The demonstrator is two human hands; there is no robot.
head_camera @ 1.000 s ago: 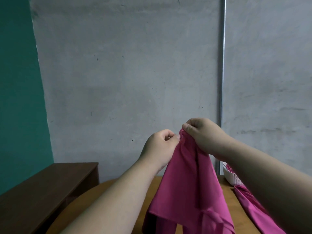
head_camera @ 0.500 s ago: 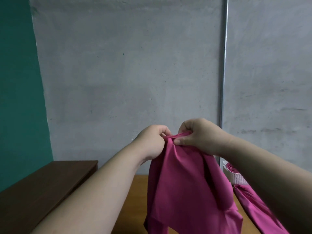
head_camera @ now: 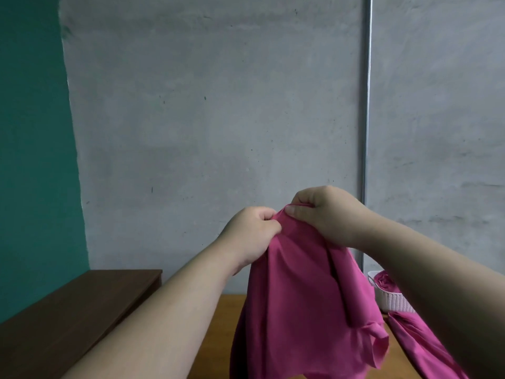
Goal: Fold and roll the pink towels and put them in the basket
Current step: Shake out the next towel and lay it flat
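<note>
A pink towel (head_camera: 295, 305) hangs in the air in front of me, gathered at its top edge. My left hand (head_camera: 251, 233) pinches that edge on the left, and my right hand (head_camera: 325, 212) grips it close beside, thumb on the cloth. The two hands almost touch. A second pink towel (head_camera: 420, 348) lies on the wooden table (head_camera: 218, 337) at the lower right. Behind it stands the white basket (head_camera: 390, 302) with a rolled pink towel (head_camera: 385, 281) inside, partly hidden by my right forearm.
A dark brown bench or cabinet top (head_camera: 73, 313) runs along the left, lower than my arms. A grey wall is close behind the table, with a vertical metal pipe (head_camera: 364, 132) on it. The wall at far left is teal.
Both hands have stayed on the towel's top edge and closed in on each other. The hanging cloth has bunched and swung slightly, and the view has shifted a little.
</note>
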